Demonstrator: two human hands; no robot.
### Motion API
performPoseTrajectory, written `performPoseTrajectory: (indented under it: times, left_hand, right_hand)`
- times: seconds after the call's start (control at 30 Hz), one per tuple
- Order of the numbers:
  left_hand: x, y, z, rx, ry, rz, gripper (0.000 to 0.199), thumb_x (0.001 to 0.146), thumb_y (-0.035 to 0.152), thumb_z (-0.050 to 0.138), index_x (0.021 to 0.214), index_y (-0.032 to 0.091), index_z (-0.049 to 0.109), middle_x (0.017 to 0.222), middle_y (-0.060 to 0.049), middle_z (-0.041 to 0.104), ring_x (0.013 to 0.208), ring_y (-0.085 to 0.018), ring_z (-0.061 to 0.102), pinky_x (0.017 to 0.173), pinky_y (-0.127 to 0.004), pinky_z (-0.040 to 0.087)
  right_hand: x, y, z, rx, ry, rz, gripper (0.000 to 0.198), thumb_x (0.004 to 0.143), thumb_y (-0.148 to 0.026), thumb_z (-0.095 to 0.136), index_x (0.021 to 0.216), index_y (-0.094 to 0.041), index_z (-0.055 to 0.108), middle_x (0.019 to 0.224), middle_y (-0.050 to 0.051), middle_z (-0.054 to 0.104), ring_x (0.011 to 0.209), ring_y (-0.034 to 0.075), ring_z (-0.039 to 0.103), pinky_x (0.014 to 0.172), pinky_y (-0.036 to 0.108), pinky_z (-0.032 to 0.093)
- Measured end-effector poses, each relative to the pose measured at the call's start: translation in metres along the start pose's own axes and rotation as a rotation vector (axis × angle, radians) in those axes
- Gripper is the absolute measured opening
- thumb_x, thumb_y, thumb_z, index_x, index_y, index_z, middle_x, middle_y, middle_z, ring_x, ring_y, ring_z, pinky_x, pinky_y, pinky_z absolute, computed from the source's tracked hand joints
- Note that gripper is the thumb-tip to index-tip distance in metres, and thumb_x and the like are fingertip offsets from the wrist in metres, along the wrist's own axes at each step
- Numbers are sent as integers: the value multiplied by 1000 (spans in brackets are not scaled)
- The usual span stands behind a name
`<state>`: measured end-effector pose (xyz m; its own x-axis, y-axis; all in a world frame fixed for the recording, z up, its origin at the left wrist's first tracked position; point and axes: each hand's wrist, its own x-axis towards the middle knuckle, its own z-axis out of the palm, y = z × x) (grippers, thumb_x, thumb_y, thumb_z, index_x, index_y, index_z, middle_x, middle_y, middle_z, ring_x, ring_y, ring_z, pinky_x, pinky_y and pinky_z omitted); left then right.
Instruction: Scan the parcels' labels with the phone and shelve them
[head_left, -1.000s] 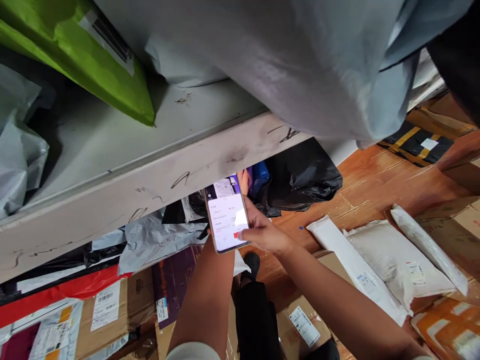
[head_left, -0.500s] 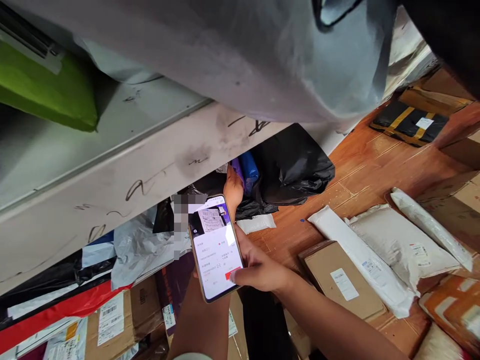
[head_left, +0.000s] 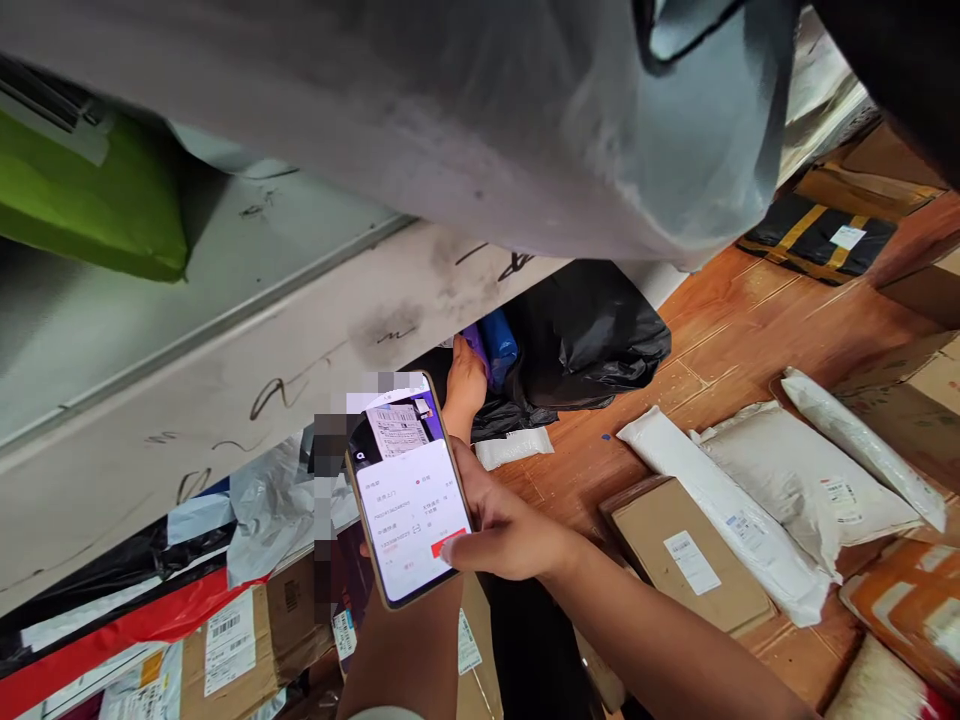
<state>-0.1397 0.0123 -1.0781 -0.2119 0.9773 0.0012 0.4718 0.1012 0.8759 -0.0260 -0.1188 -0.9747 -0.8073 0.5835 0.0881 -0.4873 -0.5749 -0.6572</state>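
Note:
My right hand (head_left: 506, 515) is wrapped around a smartphone (head_left: 412, 500), its thumb on the red button low on the lit screen. The upper part of the screen displays a barcode label on a dark parcel. My left arm passes behind the phone, and my left hand (head_left: 466, 380) reaches under the shelf. Its partly hidden fingers are curled at the edge of a purple plastic parcel (head_left: 474, 342). Right beside that are a blue parcel (head_left: 498, 345) and a large black plastic bag (head_left: 592, 330). A small white packet (head_left: 514, 448) lies on the floor just below.
A white shelf edge (head_left: 300, 370) with black scribbles crosses above my hands. A big grey bag (head_left: 600, 130) overhangs it, and a green parcel (head_left: 90, 200) sits on the shelf. Cardboard boxes (head_left: 682, 550) and white mailers (head_left: 731, 515) lie on the wooden floor at right.
The phone has moved slightly left and tilted with my right hand. My left hand stays by the purple parcel. The view has shifted a little.

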Motion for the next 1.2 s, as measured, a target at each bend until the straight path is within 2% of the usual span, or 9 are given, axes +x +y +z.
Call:
performPoseTrajectory:
  times: [0.23, 0.43, 0.63, 0.73, 0.83, 0.97, 1.07, 1.13, 1.2]
  left_hand:
    - [0, 0, -1, 54, -9, 22, 45, 93, 19, 35, 138, 16, 43, 148, -11, 43, 144, -22, 28, 121, -41, 19]
    - [1, -2, -1, 62, -15, 17, 44, 92, 18, 35, 134, 13, 46, 143, -13, 48, 141, -22, 32, 119, -38, 21]
    - [-5, 6, -1, -58, 17, -48, 42, 93, 24, 39, 131, 15, 51, 141, -13, 50, 142, -22, 31, 120, -39, 19]
    - [-25, 23, -17, -163, 28, -130, 51, 99, 42, 22, 137, 19, 46, 142, -13, 49, 138, -24, 40, 114, -44, 33]
    - [-48, 47, -47, -427, 82, -228, 62, 96, 58, 7, 143, 29, 36, 147, -10, 44, 129, -25, 50, 95, -45, 52]
    - [-60, 66, -86, -624, 363, -420, 44, 95, 48, 38, 137, 36, 41, 141, -6, 50, 108, -21, 64, 86, -43, 57]
    - [-66, 65, -99, -398, 440, -464, 36, 90, 31, 46, 125, 24, 54, 119, -8, 63, 84, -17, 67, 78, -41, 60]
    - [-75, 63, -100, -27, 442, -310, 34, 90, 29, 45, 120, 21, 59, 108, -8, 66, 79, -18, 66, 79, -42, 59]
    - [-87, 64, -98, 421, 461, -156, 39, 92, 30, 43, 127, 21, 56, 106, -11, 66, 87, -24, 66, 85, -46, 55]
  right_hand:
    - [-4, -2, 2, -10, 20, 13, 80, 65, -7, 60, 138, -29, 35, 113, 1, 57, 88, 17, 56, 66, 24, 41]
    - [-4, 0, 1, -13, 13, 30, 88, 67, -8, 63, 144, -30, 28, 116, 3, 57, 99, 20, 58, 75, 28, 44]
    - [-20, 13, 6, 271, 10, 91, 92, 59, -20, 81, 138, -33, 36, 123, 5, 60, 106, 26, 62, 86, 37, 47]
    - [-52, 19, 12, 411, 65, 127, 99, 53, -24, 83, 139, -33, 35, 126, 8, 60, 108, 30, 62, 88, 42, 47]
    - [-95, 19, 19, 479, 131, 180, 102, 51, -26, 82, 142, -32, 35, 129, 12, 58, 112, 35, 61, 95, 52, 44]
    - [-143, 10, 23, 505, 236, 192, 94, 55, -26, 79, 139, -36, 40, 132, 11, 58, 115, 36, 60, 98, 56, 41]
    - [-162, 5, 19, 479, 256, 174, 90, 58, -24, 77, 140, -35, 41, 131, 11, 60, 114, 37, 61, 95, 54, 42]
    - [-168, 3, 15, 472, 238, 155, 90, 59, -25, 76, 141, -34, 40, 130, 12, 61, 112, 37, 62, 94, 54, 42]
    - [-173, 2, 10, 472, 228, 140, 92, 59, -25, 77, 142, -36, 39, 134, 11, 59, 113, 37, 61, 96, 54, 40]
